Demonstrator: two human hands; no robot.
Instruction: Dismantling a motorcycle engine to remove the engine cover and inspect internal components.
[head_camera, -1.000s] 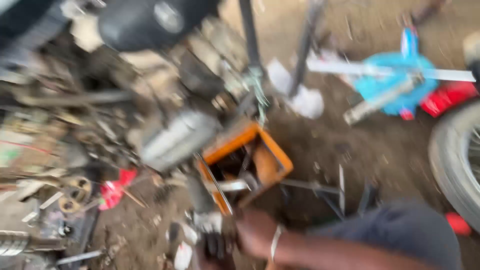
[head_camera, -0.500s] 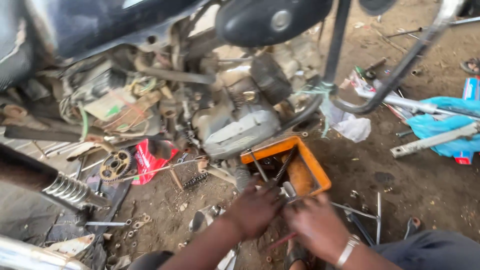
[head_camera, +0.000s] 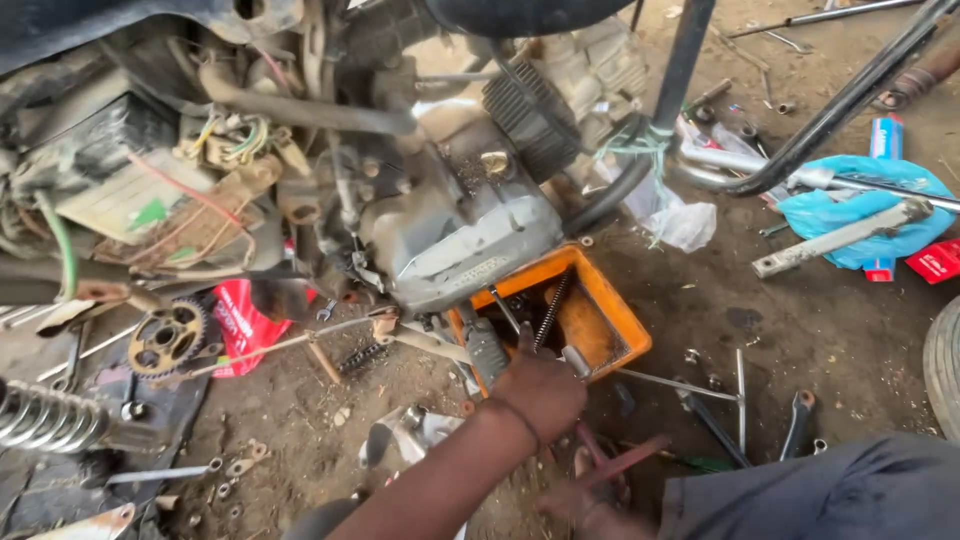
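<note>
Orange tray (head_camera: 622, 322) of loose parts sits under the stripped motorcycle engine (head_camera: 455, 230); the left hand (head_camera: 540, 385) reaches over its near rim, fingers curled around something I cannot make out. Right hand (head_camera: 590, 495), just below, grips a reddish-handled tool (head_camera: 625, 462). Engine looks far from reassembled.

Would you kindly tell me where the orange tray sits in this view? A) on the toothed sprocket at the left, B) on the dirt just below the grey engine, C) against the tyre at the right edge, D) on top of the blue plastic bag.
B: the orange tray rests on the dirt right under the grey engine, with the left hand at its near edge, far from the blue bag.
</note>
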